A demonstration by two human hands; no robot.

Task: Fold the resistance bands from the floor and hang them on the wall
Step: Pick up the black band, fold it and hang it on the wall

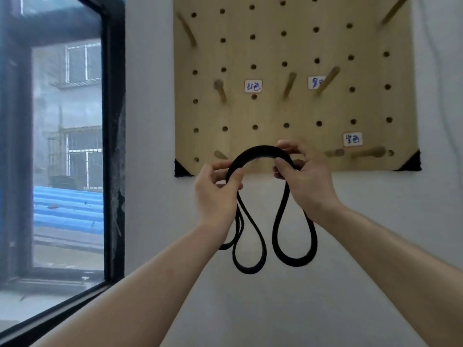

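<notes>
Both hands pinch a folded black resistance band (260, 152): left hand (216, 190) and right hand (304, 176) hold its arched top just below the wooden pegboard (275, 46)'s lower edge, loops hanging free against bare wall.

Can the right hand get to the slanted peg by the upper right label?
Probably yes: the right hand, gripping the black band, is at the pegboard's lower edge, and bare board lies between it and that peg.

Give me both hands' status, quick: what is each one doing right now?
Left hand: closed, pinching the black resistance band at the left of its arch.
Right hand: closed, pinching the same band at the right.
</notes>
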